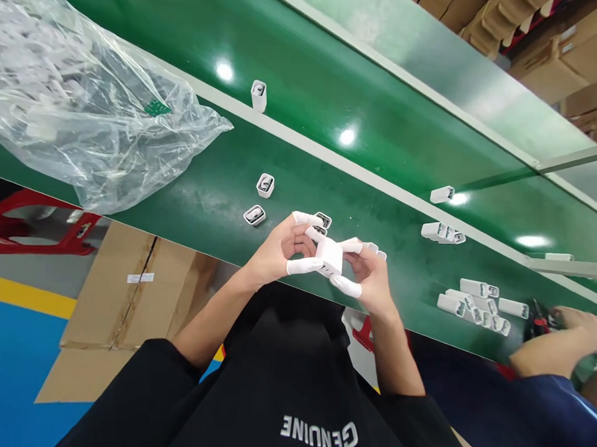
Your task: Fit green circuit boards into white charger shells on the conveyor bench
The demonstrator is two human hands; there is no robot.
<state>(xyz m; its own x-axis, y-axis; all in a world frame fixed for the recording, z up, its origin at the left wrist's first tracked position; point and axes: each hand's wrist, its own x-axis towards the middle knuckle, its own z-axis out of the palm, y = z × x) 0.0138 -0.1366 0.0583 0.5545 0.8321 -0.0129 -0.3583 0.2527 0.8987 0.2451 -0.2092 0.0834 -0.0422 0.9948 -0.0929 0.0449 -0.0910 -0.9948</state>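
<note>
Between my hands, just above the near edge of the green bench, is a white charger housing [329, 256] with small port slots on its lower side. My left hand [279, 252] grips its left side with thumb and fingers. From the right, my right hand [373, 276] pinches it as well. White finger cots cover several fingertips on both hands. Behind my left fingertips lies an open housing [323, 219] with dark parts inside. Further white housings [373, 248] are partly hidden behind my right hand. Two open housings [265, 185] [255, 216] rest left of my hands.
A clear plastic bag [138, 138] of white parts covers the bench's left end. One housing [258, 96] stands on the pale strip. Several housings [475, 305] lie grouped at right, near a co-worker's arm [555, 350]. Below left are a cardboard box [126, 292] and red stool [33, 224].
</note>
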